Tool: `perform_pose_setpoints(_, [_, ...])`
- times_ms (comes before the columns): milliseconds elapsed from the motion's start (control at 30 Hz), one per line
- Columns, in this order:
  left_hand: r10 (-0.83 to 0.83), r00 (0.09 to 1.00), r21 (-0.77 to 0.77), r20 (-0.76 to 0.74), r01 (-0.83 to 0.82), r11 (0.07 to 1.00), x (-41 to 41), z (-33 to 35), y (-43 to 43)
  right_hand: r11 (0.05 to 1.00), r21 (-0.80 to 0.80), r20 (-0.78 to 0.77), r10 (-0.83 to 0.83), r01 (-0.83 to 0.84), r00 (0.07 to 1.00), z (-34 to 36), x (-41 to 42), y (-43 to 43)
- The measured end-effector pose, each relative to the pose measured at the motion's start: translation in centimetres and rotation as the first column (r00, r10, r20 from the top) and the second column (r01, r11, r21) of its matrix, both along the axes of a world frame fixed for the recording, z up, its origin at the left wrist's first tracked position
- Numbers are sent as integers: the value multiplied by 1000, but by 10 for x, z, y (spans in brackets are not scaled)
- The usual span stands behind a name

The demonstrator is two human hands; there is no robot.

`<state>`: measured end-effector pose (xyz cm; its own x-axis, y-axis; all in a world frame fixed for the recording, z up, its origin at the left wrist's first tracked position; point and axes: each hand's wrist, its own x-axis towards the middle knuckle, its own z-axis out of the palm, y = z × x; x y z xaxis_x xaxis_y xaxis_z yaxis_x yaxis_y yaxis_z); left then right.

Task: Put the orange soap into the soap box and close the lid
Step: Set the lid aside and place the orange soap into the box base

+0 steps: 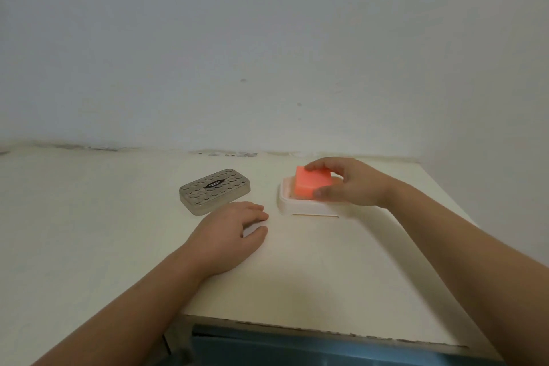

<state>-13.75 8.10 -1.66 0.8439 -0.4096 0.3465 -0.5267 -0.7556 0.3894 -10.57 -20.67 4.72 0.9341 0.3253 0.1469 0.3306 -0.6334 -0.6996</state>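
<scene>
My right hand (353, 184) grips the orange soap (312, 183) between thumb and fingers, holding it tilted just over the white soap box base (297, 207). The soap's lower edge sits inside the base's rim; whether it touches the bottom I cannot tell. The translucent grey lid (214, 191), with a dotted top and a dark label, lies flat on the table to the left of the base. My left hand (230, 236) rests palm down on the table just in front of the lid, fingers loosely curled and holding nothing.
The cream table (312, 276) ends at a worn front edge, below which a blue surface (297, 350) shows. A pale wall (267, 53) rises right behind the table. The table's right edge runs close to the soap box.
</scene>
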Motion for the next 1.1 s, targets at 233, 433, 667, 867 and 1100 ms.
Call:
perform_pose_setpoints(233, [-6, 1000, 0, 2, 6, 1000, 3, -1, 0, 992, 121, -87, 33, -22, 996, -15, 8, -5])
perform_pose_setpoints(433, [-15, 1000, -18, 17, 15, 1000, 2, -1, 0, 986, 167, -87, 27, -13, 996, -23, 8, -5])
perform_pose_setpoints(667, [-29, 1000, -11, 9, 29, 1000, 2, 0, -1, 978, 210, -96, 18, 3, 995, -32, 9, -5])
perform_pose_setpoints(867, [-25, 1000, -9, -1, 25, 1000, 0, 2, -2, 975, 223, -62, -7, 20, 998, -31, 2, -1])
perform_pose_setpoints(1100, [-22, 1000, 2, 12, 22, 1000, -1, 3, -2, 981, 114, -39, -153, 157, 987, -25, -11, -31])
